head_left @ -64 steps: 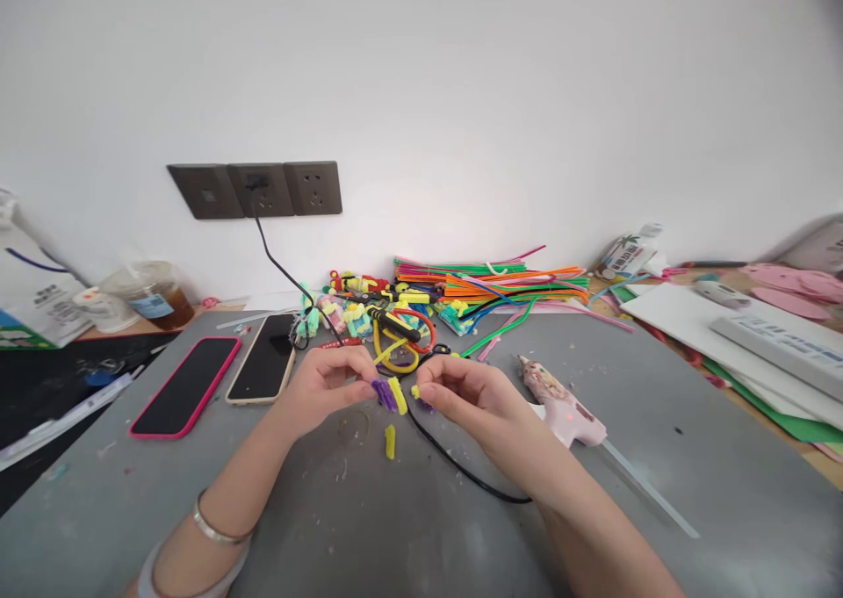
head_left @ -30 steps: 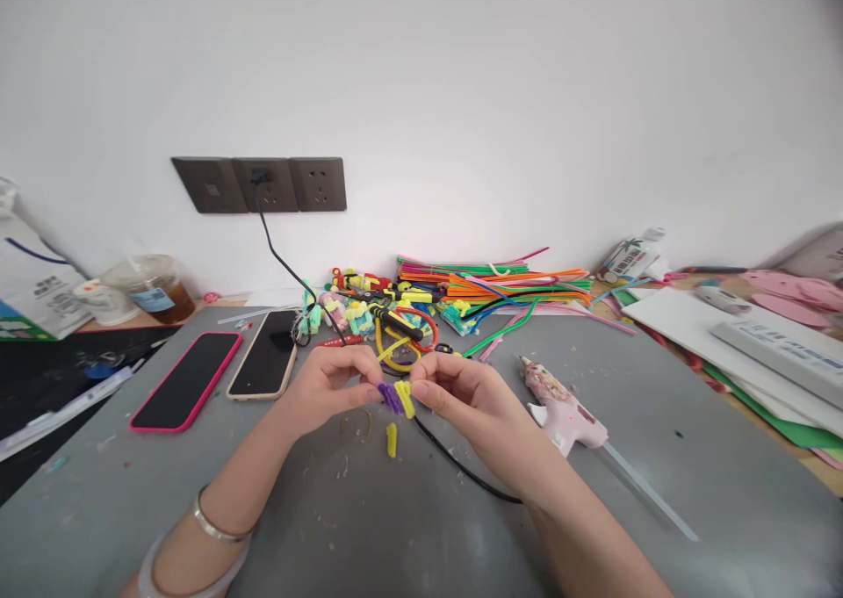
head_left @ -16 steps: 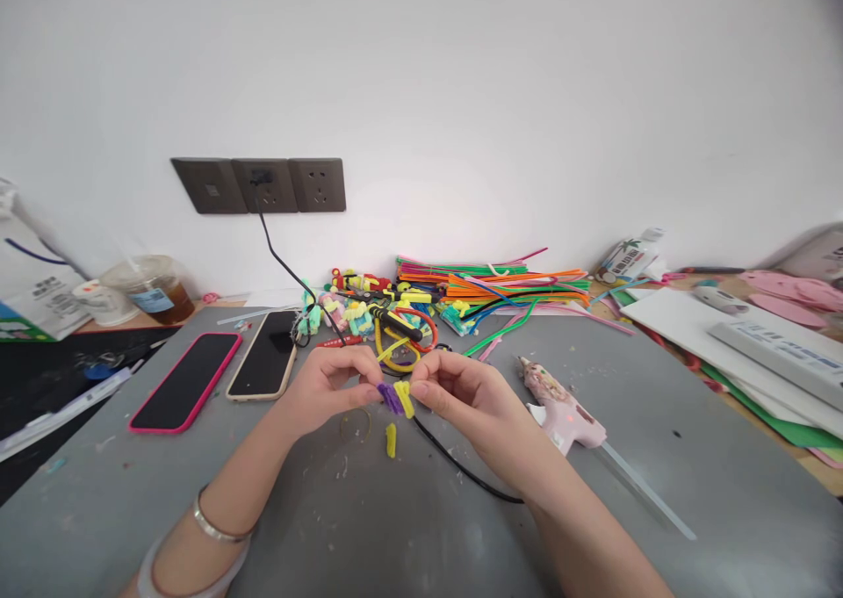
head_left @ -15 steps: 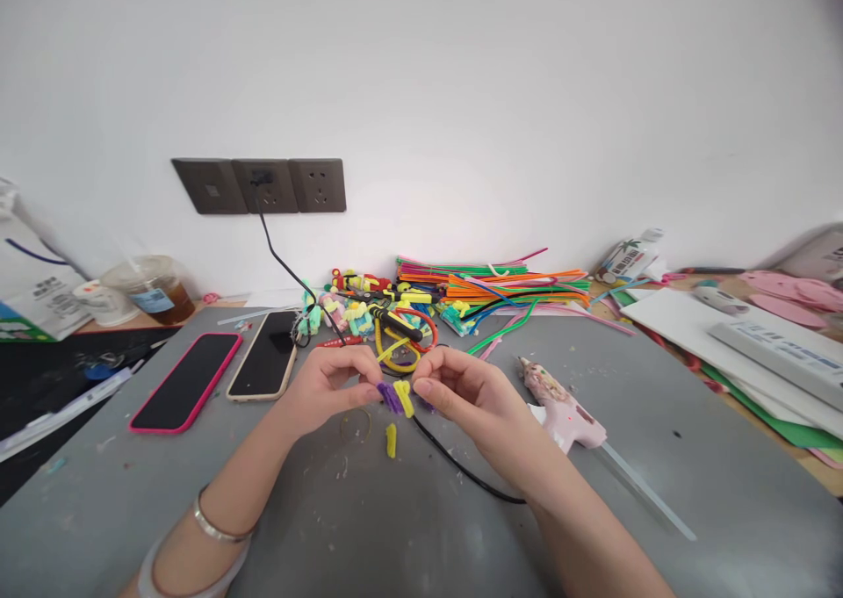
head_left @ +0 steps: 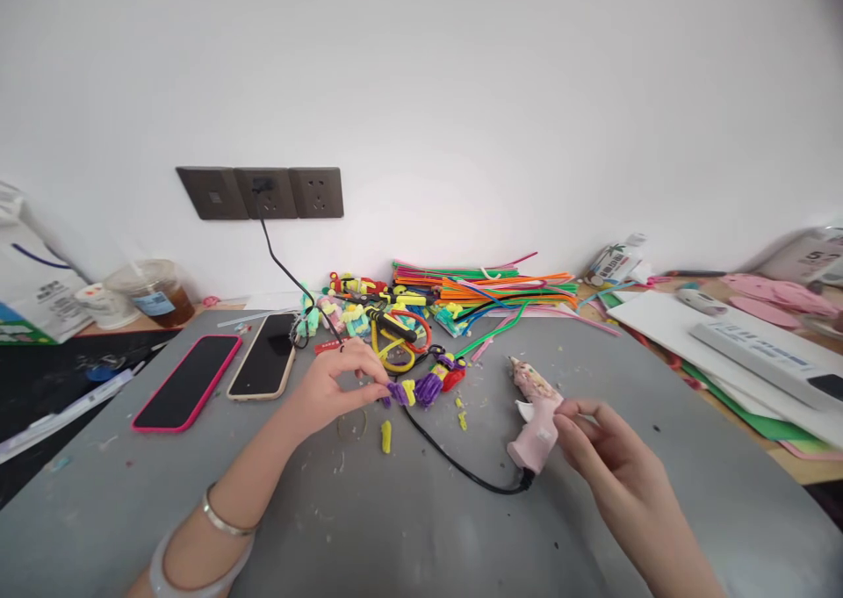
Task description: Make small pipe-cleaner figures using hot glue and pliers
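My left hand [head_left: 335,383] pinches a small purple-and-yellow pipe cleaner piece [head_left: 400,393] between thumb and fingertips, just above the grey table mat. Close to its right lies a purple-and-yellow pipe cleaner figure [head_left: 432,384] with a red part. A loose yellow pipe cleaner piece [head_left: 385,437] rests nearer to me. On the right, my right hand [head_left: 606,449] has its thumb and fingers closed at the back end of a pink hot glue gun [head_left: 538,418]. The gun's nozzle points away toward the wall, and the glue stick at its rear is hidden by this hand.
Two phones, one pink-cased [head_left: 188,383] and one pale-cased [head_left: 264,357], lie at left. Bundled pipe cleaners [head_left: 507,289] and several small figures line the wall. The gun's black cord [head_left: 461,475] curves across the mat [head_left: 395,536]. Papers [head_left: 678,335] are stacked at right.
My right hand has left the small piece and moved right to the glue gun, which has turned slightly. My left hand keeps the piece. The purple figure, earlier mostly hidden, now shows.
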The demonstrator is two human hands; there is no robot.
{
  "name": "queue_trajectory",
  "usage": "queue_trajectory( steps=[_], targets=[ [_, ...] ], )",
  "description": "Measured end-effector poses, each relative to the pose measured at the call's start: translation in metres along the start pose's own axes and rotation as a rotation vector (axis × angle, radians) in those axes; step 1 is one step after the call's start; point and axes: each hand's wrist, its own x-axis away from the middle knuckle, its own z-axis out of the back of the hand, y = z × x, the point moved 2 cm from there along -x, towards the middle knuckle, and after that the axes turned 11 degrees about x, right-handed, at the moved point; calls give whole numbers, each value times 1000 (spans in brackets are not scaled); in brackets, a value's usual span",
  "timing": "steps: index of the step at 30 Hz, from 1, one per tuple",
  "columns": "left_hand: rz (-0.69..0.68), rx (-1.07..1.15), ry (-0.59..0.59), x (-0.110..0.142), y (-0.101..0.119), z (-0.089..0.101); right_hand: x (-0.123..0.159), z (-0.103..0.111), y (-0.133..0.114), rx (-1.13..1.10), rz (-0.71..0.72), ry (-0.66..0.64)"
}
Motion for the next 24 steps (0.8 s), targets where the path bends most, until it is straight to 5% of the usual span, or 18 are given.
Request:
queue_trajectory(
  steps=[9, 14, 20, 24],
  targets=[
    [-288, -501, -40, 1, 33, -2, 20, -11, 34, 178, 143, 39],
    [-260, -825, -53, 6, 60, 10, 22, -9, 35, 202, 141, 3],
    [-339, -1203, -256, 33, 41, 2, 21, -10, 40, 234, 194, 32],
    [-418, -1326, -224, 44, 22, 0, 21, -12, 44, 252, 222, 63]
  ],
)
